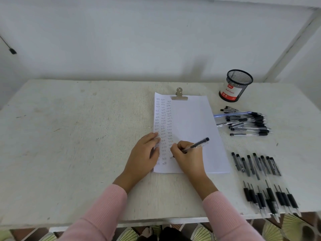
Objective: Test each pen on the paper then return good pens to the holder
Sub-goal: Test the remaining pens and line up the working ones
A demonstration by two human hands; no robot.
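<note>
Right hand (pixel 188 156) grips clear black-capped pen (pixel 197 145) mid-frame on white written-on paper (pixel 192 122); left hand (pixel 144 154) flat, pressing paper's left edge.

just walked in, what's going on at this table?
A person is testing pens. The right hand holds a pen with its tip at the clipped paper, adding to columns of the word "test". The left hand lies flat on the paper's left edge. A loose pile of pens and a neat row of pens lie right of the paper. No pens show in the mesh holder behind them.
</note>
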